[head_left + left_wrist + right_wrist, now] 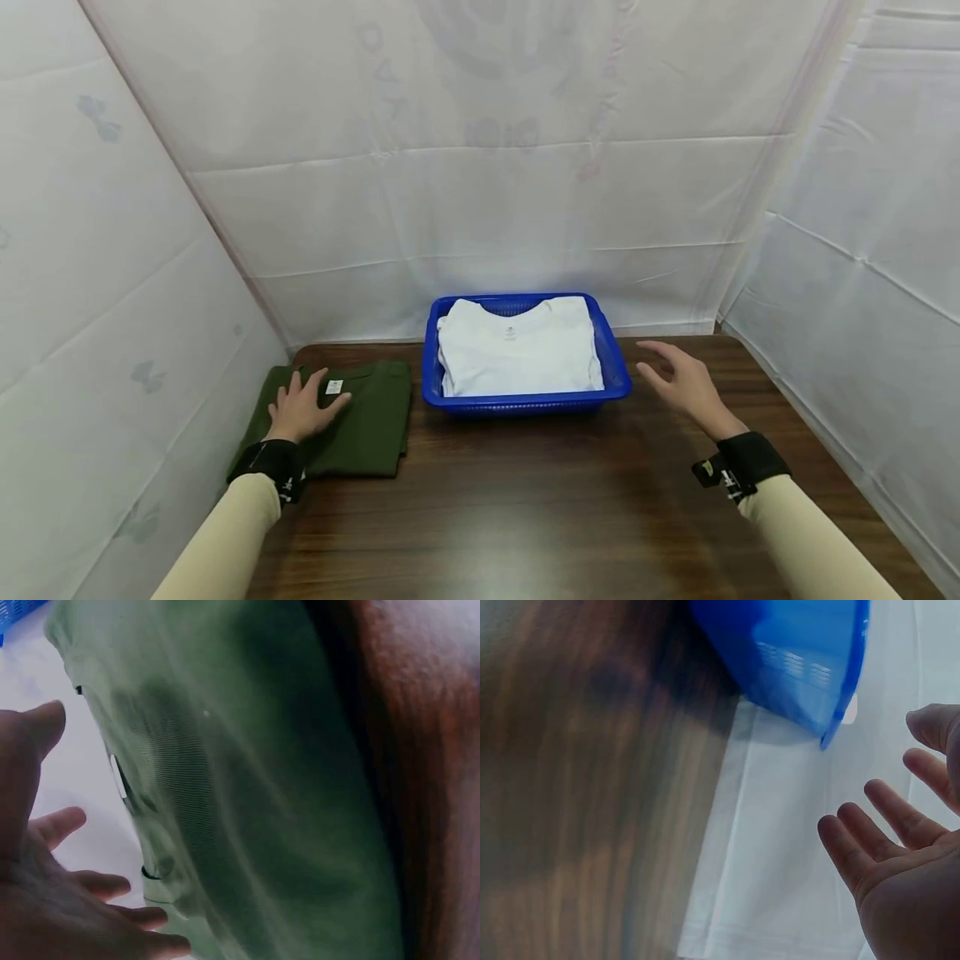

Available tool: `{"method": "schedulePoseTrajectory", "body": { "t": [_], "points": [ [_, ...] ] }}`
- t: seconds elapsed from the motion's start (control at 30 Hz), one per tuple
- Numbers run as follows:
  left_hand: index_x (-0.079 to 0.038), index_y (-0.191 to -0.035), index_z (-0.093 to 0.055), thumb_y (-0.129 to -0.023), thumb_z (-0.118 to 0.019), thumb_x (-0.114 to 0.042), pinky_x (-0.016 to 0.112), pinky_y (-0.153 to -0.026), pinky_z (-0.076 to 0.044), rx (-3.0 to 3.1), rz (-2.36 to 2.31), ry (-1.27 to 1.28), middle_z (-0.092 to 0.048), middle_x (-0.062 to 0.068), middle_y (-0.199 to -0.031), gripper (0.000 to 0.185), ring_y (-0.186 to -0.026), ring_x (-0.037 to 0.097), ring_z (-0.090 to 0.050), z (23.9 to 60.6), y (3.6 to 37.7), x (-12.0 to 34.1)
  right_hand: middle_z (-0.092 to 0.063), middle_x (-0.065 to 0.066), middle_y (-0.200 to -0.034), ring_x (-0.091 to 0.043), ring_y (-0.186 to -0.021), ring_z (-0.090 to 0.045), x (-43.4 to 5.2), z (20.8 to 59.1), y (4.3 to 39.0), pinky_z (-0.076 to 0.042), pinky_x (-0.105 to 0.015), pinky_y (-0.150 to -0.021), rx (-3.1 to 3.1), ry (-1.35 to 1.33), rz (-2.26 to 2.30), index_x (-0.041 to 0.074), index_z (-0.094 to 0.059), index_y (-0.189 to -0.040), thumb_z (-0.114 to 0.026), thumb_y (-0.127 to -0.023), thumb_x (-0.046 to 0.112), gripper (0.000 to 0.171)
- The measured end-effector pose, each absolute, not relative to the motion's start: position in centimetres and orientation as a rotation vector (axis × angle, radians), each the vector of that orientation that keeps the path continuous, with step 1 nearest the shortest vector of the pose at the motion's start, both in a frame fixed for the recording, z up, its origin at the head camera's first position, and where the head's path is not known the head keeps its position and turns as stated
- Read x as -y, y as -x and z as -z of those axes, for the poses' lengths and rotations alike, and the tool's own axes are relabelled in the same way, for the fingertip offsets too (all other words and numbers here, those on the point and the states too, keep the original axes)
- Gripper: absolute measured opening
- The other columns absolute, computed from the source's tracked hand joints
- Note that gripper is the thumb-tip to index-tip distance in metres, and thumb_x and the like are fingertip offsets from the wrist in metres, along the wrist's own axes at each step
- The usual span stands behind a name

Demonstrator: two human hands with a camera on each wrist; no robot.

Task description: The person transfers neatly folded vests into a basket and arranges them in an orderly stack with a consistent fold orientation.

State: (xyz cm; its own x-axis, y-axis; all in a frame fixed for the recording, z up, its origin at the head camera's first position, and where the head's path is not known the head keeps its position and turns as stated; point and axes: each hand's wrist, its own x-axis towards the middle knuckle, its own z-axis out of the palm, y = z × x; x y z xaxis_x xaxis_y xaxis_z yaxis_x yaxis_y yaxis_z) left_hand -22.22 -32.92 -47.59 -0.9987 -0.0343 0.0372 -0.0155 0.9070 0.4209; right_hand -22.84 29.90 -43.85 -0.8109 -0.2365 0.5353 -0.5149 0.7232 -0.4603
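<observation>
A folded dark green shirt [352, 415] lies at the left end of the brown wooden table [525, 500]. My left hand [303, 404] rests flat on it with fingers spread, near its white neck label [334, 387]. The left wrist view shows the same green shirt [247, 802] close up beside my left hand [52, 885]. A blue plastic basket [615, 371] stands at the back middle and holds a folded white shirt [521, 350]. My right hand [678, 379] hovers open just right of the basket, holding nothing. In the right wrist view my right hand [900, 847] is below the basket [795, 660].
White sheet walls [480, 167] close in the table on the left, back and right. Bare wood stretches across the table's front and right side.
</observation>
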Motion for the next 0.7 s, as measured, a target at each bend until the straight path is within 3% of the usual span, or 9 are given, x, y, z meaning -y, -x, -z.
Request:
{"method": "schedulePoseTrajectory", "body": {
  "t": [0.23, 0.7],
  "points": [
    [0.001, -0.158, -0.028, -0.100, -0.062, -0.051, 0.090, -0.100, -0.007, 3.175, 0.670, -0.040, -0.003, 0.047, -0.157, 0.085, -0.137, 0.076, 0.001, 47.7, 21.3, 33.2, -0.065, -0.030, -0.126, -0.049, -0.112, -0.063, -31.3, 44.7, 21.9, -0.054, -0.063, -0.088, 2.522, -0.550, -0.852, -0.002, -0.061, -0.135, -0.069, -0.098, 0.006, 0.038],
    [-0.002, -0.157, -0.030, -0.097, -0.066, -0.052, 0.089, -0.102, -0.008, 3.183, 0.628, -0.032, -0.002, 0.046, -0.158, 0.086, -0.138, 0.074, 0.001, 48.2, 21.0, 33.2, -0.065, -0.028, -0.128, -0.045, -0.108, -0.069, -32.1, 45.8, 21.3, -0.057, -0.056, -0.088, 2.716, -0.531, -0.930, -0.004, -0.061, -0.135, -0.066, -0.102, 0.011, 0.037]
  ]
}}
